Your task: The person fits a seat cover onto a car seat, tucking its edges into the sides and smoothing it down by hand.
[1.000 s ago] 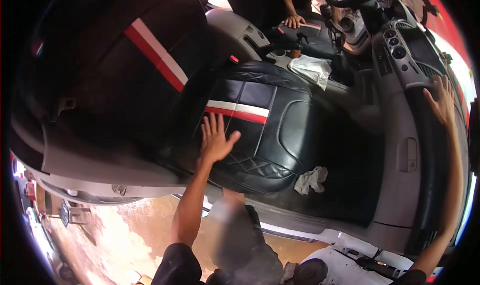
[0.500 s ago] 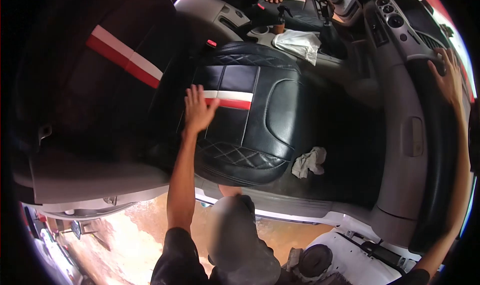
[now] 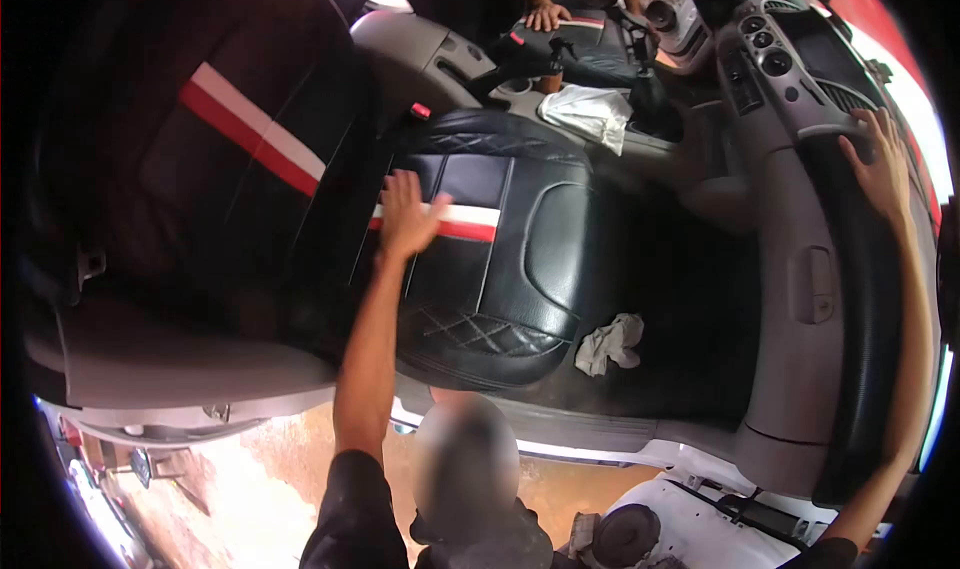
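Note:
My left hand lies with its fingers spread on the black seat cushion, over the left end of its white and red stripe. Far to the right, my right hand rests open on top of the dashboard, near the air vents. Neither hand holds anything. The seat backrest, with a matching stripe, stands left of my left hand.
A crumpled cloth lies on the footwell floor. A white cloth is on the centre console beside a bottle. A co-worker's hand rests on the far seat. The door sill runs below.
The view has shifted, so the seats and consoles appear further left than a second ago. My left hand sits nearer the stripe's left end; my right hand stays on the dashboard.

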### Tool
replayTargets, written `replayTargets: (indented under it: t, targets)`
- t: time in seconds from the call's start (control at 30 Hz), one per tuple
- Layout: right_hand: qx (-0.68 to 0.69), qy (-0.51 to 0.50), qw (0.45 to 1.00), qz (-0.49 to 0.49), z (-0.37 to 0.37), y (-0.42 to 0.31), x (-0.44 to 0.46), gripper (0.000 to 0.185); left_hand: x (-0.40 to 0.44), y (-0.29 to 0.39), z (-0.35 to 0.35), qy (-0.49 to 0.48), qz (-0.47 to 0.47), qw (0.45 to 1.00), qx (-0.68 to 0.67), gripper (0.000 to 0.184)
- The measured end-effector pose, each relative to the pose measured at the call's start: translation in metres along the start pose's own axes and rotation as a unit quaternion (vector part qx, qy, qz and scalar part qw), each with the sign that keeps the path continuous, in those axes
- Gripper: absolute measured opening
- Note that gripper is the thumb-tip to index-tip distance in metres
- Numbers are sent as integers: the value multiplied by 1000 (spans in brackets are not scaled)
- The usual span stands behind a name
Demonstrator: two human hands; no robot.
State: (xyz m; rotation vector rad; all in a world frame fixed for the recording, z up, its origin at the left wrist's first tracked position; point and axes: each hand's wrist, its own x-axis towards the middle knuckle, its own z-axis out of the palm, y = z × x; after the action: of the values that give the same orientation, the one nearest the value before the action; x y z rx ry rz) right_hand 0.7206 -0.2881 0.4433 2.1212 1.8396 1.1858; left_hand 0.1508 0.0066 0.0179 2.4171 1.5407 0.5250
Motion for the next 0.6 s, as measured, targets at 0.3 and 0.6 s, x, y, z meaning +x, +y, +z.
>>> replayTargets:
  t: [0.3,0.6]
  targets:
    - [-4,-48,998,43,-22,-19,0,50,-61,80,-63,-75,248,965,-50,68]
    - [30,-28,998,52,-22,-19,3,47,-22,-103,-19,8,-160,985,64,72]
